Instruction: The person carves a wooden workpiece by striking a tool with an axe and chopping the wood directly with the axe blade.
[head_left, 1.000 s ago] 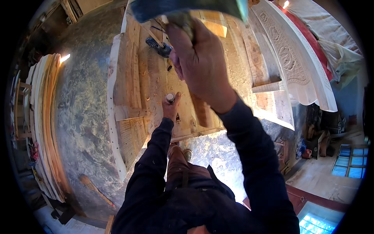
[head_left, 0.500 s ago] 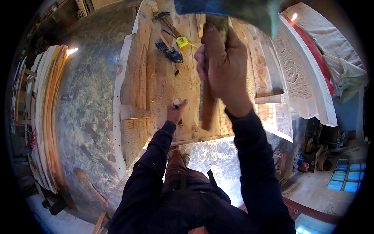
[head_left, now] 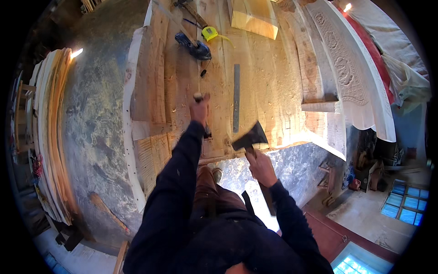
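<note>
My right hand (head_left: 261,167) grips the wooden handle of a hatchet with a dark head (head_left: 250,136), held low over the near edge of the plank platform (head_left: 269,77). My left hand (head_left: 199,109) is stretched forward and closed around a small upright tool (head_left: 198,97), a chisel-like piece with a pale top, pressed against the planks. The hatchet head hangs to the right of that hand and apart from it. A long grey metal ruler (head_left: 236,97) lies just right of my left hand.
A yellow tape measure (head_left: 210,33), a dark power tool (head_left: 193,45) and a pale wood block (head_left: 254,17) lie farther up the planks. A carved white board (head_left: 346,68) leans at right. Stacked boards (head_left: 48,132) stand at left, and the stone floor (head_left: 96,128) lies beside the planks.
The hatchet was raised close to the camera; my right hand has swung it down to the platform's near edge. My left hand has stayed on the small upright tool.
</note>
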{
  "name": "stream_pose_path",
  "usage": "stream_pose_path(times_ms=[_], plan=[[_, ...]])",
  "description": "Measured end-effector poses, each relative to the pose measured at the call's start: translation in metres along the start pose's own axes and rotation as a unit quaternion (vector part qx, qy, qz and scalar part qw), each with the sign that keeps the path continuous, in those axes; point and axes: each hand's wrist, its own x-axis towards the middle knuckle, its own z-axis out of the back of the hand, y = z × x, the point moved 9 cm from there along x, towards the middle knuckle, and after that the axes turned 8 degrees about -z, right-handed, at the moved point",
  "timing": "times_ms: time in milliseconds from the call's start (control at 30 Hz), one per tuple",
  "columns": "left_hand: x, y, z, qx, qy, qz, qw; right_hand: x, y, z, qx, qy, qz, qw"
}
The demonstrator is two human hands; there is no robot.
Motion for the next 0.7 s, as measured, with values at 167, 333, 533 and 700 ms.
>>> stream_pose_path(times_ms=[167, 333, 533, 700], plan=[[0.001, 0.001, -0.030, -0.031, 0.185, 0.262, 0.947, -0.139, -0.092, -0.087, -0.034, 0.106, -0.131, 0.985], [-0.029, -0.044, -0.005, 0.003, 0.065, 0.110, 0.992, -0.289, -0.147, -0.160, 0.023, 0.244, -0.274, 0.930], [-0.049, -0.087, 0.006, -0.099, -0.066, -0.113, 0.986, -0.339, -0.150, -0.195, 0.197, 0.275, -0.489, 0.804], [-0.055, -0.075, 0.007, -0.125, -0.048, -0.145, 0.980, -0.319, -0.137, -0.200, 0.150, 0.307, -0.464, 0.817]])
